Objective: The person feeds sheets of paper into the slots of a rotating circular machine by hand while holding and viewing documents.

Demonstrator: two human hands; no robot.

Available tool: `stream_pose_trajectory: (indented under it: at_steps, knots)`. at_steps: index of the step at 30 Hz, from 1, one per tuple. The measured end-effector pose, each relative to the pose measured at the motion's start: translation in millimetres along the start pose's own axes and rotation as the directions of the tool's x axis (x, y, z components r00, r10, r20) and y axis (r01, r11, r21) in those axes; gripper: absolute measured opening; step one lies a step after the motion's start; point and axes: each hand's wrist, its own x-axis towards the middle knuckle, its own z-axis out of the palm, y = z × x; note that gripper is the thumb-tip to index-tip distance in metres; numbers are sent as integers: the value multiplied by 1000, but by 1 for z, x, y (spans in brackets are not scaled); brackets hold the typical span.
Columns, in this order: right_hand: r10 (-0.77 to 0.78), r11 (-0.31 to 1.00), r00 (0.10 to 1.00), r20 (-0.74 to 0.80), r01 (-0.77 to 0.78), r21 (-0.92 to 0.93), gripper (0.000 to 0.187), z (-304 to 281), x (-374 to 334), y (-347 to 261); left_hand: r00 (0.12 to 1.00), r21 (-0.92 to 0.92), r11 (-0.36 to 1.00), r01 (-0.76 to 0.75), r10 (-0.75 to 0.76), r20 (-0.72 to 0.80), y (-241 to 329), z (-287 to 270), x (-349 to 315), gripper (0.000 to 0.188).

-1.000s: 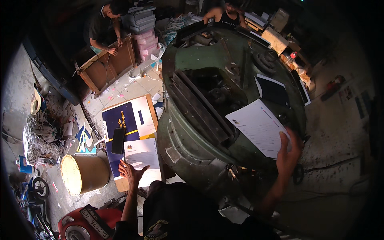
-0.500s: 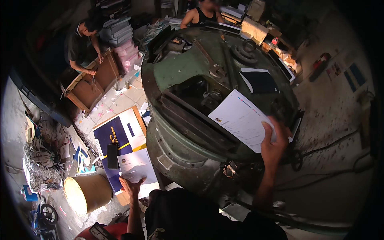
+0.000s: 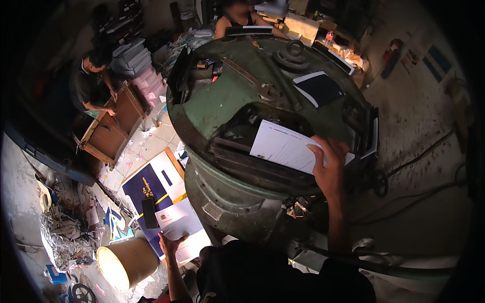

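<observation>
In my right hand (image 3: 331, 164) is a white printed sheet (image 3: 280, 146), pinched at its right end with the thumb on top. It is tilted over the dark metal bars (image 3: 252, 160) along the near side of a big round green machine (image 3: 207, 103). Whether it is one sheet or a thin stack, I cannot tell. Lower left, my left hand (image 3: 173, 245) rests with thumb and fingers spread at the lower edge of another printed white sheet (image 3: 177, 217). That sheet lies over a dark blue, white and yellow printed cover (image 3: 144, 186), beside a black phone (image 3: 149, 213).
A wrench (image 3: 252, 81) and a black-and-white booklet (image 3: 319, 90) lie on the machine. A yellowish bin (image 3: 129, 262) and shredded paper (image 3: 63, 227) are on the floor at left. One person (image 3: 91, 83) works over a brown wooden frame (image 3: 113, 123); another (image 3: 237, 20) is behind the machine.
My right hand has moved left and slightly up, and its sheet now tilts flatter above the bars. The whole view has shifted a little. My left hand remains on the lower sheet.
</observation>
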Motion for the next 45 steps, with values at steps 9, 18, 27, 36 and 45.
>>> stream_pose_trajectory:
  at_steps: [9, 18, 27, 36, 45]
  knots:
    - [16, 997, 998, 56, -20, 73, 20, 15, -7, 12, 997, 0, 999, 47, -47, 57, 11, -10, -3, 136]
    - [28, 996, 992, 123, -37, 77, 13, 18, -10, 21, 1000, -29, 999, 14, -14, 4, -3, -1, 4, 127]
    - [93, 993, 934, 345, -112, 35, 14, -5, -13, 56, 1000, 32, 999, 1, -1, -11, -15, 12, 13, 131]
    - [251, 964, 893, 373, -264, -15, 38, -5, -25, 79, 1000, 18, 1000, -6, 7, -18, -12, 7, 10, 125]
    - [374, 921, 837, 399, -385, -56, 50, -10, -38, 107, 996, 78, 995, -58, 63, -56, -3, 3, 5, 109]
